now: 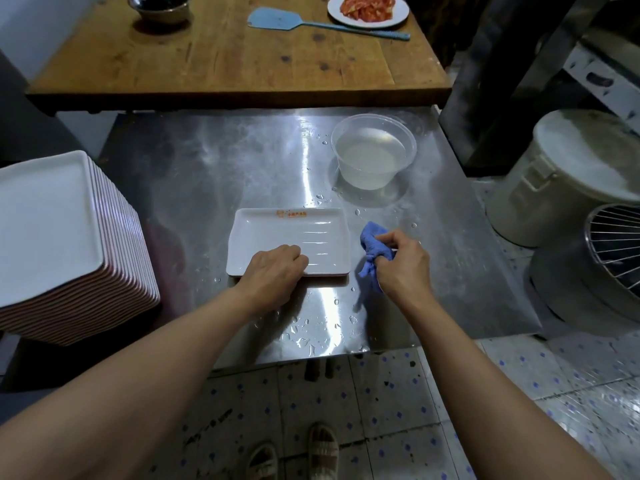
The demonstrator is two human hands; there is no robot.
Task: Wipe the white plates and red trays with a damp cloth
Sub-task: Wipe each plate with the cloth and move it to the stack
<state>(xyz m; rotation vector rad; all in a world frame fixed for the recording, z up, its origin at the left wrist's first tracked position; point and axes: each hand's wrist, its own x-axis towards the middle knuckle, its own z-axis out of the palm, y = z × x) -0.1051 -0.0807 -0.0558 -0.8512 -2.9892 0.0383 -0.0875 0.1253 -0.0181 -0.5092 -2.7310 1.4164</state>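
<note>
On the steel table, seen from the head camera, a white rectangular plate lies flat near the front edge, a small orange mark printed on its far rim. The left hand rests on the plate's near edge with its fingers curled over the rim, gripping it. Just right of the plate, the right hand holds a bunched blue cloth pinched between thumb and curled fingers, a tail of cloth hanging down toward the table; cloth and plate sit close but apart. Water drops dot the steel around both hands. Farther back on the right stands a clear plastic tub holding water. At the left edge a tall stack of white plates with red undersides rises from the table. Behind, a wooden table carries a blue spatula, a metal bowl and a round plate of red food. A lidded white bucket and a wire fan guard stand at the right.
</note>
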